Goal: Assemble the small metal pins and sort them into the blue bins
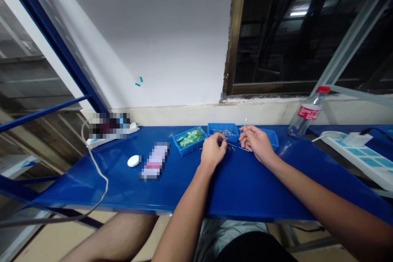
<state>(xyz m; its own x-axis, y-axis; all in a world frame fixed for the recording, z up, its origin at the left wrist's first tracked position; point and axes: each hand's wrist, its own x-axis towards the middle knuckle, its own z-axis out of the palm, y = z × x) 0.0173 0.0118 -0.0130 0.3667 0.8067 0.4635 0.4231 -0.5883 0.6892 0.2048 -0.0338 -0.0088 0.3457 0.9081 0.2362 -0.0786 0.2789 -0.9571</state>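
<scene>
My right hand (256,142) is closed in a pinch, and a thin metal pin with a thicker silvery end (246,121) sticks up from its fingertips. To its left, my left hand (214,149) has its fingers curled together low over the table; what they hold, if anything, is hidden. Several thin metal pins (233,146) lie on the blue table between the hands. Just behind them stands a blue tray (210,127) with small silvery metal pieces in it. Another blue tray (264,132) is partly hidden behind my right hand.
A blue tray (184,152) of green packets (190,138) stands left of my left hand. Farther left lie a blurred-out flat object (155,161) and a white oval case (133,161). A plastic bottle (308,114) and a power strip (362,153) are on the right.
</scene>
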